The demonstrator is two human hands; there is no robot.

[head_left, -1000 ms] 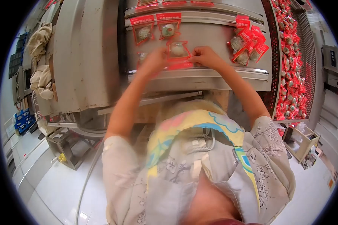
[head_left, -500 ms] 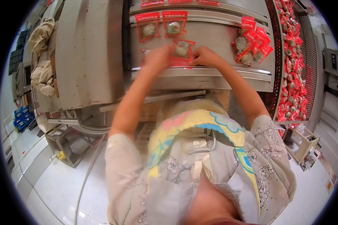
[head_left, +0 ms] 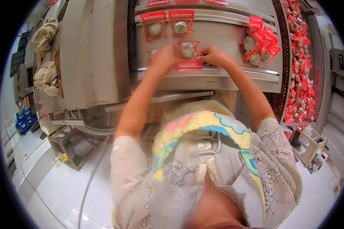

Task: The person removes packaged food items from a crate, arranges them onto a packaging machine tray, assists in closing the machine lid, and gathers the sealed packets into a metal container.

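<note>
A clear packet with red edges and a round, pale item inside (head_left: 187, 50) lies on the metal surface between my hands, its red label strip over the near rail. My right hand (head_left: 215, 56) pinches its right edge. My left hand (head_left: 163, 59) is at its left side, blurred, with its fingertips hard to make out. Partly hidden behind my left hand is another packet (head_left: 151, 51). Farther back, two similar packets (head_left: 155, 29) (head_left: 180, 26) lie side by side, their red labels across the rail.
A small pile of red packets (head_left: 259, 42) lies right of my hands. Beyond it, a long perforated tray (head_left: 316, 57) holds several more. A metal cover (head_left: 95, 49) stands at the left, with crumpled cloths (head_left: 46, 78) beyond it. Rails (head_left: 252, 75) cross the work surface.
The whole view has shifted slightly, moving the scene rightward. The packet between my hands looks straighter, and its label strip shows more clearly. Both hands remain beside it.
</note>
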